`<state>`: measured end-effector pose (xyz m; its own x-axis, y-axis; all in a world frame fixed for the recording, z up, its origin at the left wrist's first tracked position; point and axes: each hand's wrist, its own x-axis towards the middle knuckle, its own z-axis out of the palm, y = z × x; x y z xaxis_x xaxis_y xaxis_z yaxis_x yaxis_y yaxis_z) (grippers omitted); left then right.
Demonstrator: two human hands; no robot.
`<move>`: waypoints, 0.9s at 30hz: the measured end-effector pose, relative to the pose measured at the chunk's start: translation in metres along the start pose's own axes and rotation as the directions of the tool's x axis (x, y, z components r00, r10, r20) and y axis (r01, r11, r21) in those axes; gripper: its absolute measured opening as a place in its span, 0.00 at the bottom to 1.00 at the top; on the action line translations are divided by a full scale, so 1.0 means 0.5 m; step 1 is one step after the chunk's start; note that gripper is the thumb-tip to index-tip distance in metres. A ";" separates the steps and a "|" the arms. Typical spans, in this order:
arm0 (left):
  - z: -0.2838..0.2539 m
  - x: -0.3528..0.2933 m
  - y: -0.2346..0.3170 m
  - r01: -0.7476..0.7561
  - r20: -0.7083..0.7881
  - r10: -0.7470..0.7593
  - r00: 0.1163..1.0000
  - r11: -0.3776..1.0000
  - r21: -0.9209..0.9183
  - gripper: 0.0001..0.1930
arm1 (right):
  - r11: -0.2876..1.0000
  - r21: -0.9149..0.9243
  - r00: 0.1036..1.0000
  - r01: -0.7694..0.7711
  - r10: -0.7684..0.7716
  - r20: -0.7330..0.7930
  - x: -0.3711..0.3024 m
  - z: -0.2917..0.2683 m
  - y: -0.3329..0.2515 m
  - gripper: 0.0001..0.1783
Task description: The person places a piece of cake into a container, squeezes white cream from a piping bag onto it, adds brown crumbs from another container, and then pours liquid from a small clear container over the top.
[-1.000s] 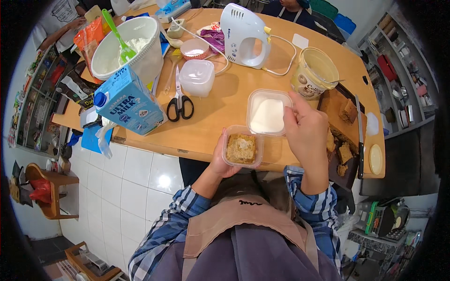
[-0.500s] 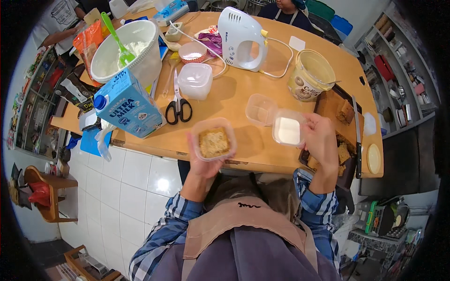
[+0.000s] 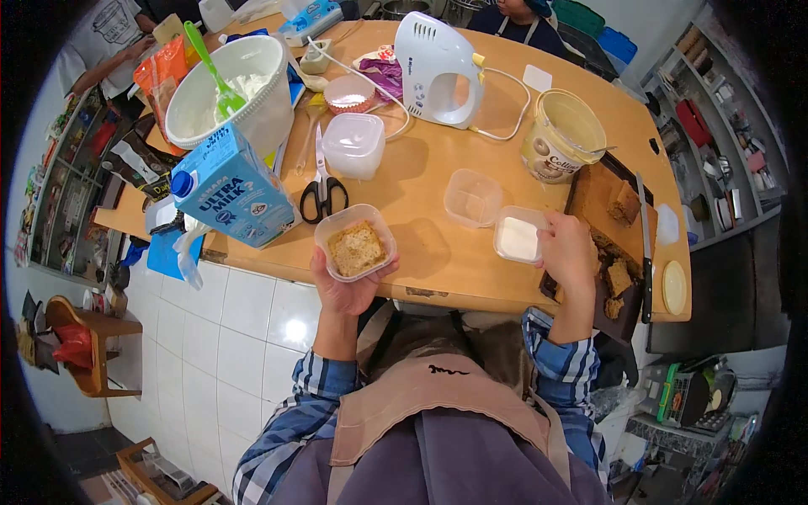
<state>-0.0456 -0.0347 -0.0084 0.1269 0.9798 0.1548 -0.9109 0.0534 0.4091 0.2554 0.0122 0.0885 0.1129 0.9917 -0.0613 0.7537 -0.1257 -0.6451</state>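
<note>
While left hand [image 3: 347, 292] holds boxed cake [image 3: 357, 250], right hand [image 3: 572, 254] gripping white-filled tub [image 3: 518, 236]

We count at least four square plastic tubs [image 3: 473, 199]; whether one is a stack, we cannot tell. Single items: one hand mixer [image 3: 423, 61], one milk carton [image 3: 229, 192], one mixing bowl [image 3: 268, 111], one green spatula [image 3: 228, 103], one pair of scissors [image 3: 322, 179], one cream-coloured bucket [image 3: 547, 158], one long knife [image 3: 645, 223], one baking tray [image 3: 620, 323]. Co-workers [image 3: 522, 31]: two. Cake pieces [image 3: 619, 276]: several; overlap prevents our exact count.
</note>
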 end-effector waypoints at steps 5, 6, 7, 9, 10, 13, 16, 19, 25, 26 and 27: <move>0.016 0.026 -0.016 0.045 -0.084 -0.044 0.996 0.999 0.004 0.42 | 0.999 -0.009 0.999 0.042 -0.042 -0.020 0.018 0.022 0.032 0.08; 0.020 0.031 -0.019 0.042 -0.085 -0.042 0.996 0.999 0.004 0.42 | 0.999 -0.008 0.999 0.035 -0.035 -0.027 0.020 0.025 0.034 0.08; 0.025 0.035 -0.019 0.069 -0.112 -0.060 0.992 0.994 0.084 0.42 | 0.999 -0.008 0.999 0.037 -0.038 -0.025 0.022 0.026 0.036 0.08; 0.032 0.046 -0.022 0.095 -0.140 -0.072 0.988 0.983 0.160 0.41 | 0.999 -0.010 0.999 0.035 -0.035 -0.041 0.024 0.025 0.039 0.08; 0.033 0.051 -0.024 0.118 -0.150 -0.090 0.985 0.974 0.192 0.41 | 0.999 -0.011 0.998 0.038 -0.038 -0.040 0.026 0.024 0.048 0.08; 0.036 0.057 -0.028 0.138 -0.164 -0.105 0.981 0.969 0.204 0.39 | 0.990 -0.093 0.992 0.104 -0.110 -0.065 0.022 0.021 0.052 0.08; 0.028 0.053 -0.026 0.140 -0.163 -0.108 0.981 0.971 0.196 0.38 | 0.984 -0.155 0.993 0.083 -0.094 -0.066 -0.007 -0.006 0.004 0.09; 0.035 0.057 -0.029 0.143 -0.165 -0.109 0.980 0.968 0.207 0.38 | 0.983 -0.117 0.959 0.140 -0.164 -0.231 -0.021 -0.042 -0.006 0.10; 0.024 0.059 -0.032 0.146 -0.135 -0.123 0.983 0.972 0.183 0.37 | 0.935 -0.144 0.745 0.324 -0.346 -0.570 -0.075 -0.070 -0.096 0.09; 0.024 0.059 -0.033 0.161 -0.126 -0.140 0.982 0.971 0.178 0.37 | 0.918 -0.140 0.750 0.370 -0.385 -0.538 -0.083 -0.063 -0.106 0.09; 0.026 0.059 -0.033 0.148 -0.128 -0.126 0.984 0.972 0.181 0.37 | 0.900 -0.135 0.752 0.415 -0.423 -0.506 -0.090 -0.057 -0.118 0.09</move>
<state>-0.0219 -0.0090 0.0012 0.1892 0.9818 -0.0146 -0.7958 0.1620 0.5835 0.2240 -0.0259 0.1509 0.0939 0.7853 0.6120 0.8122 0.2951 -0.5032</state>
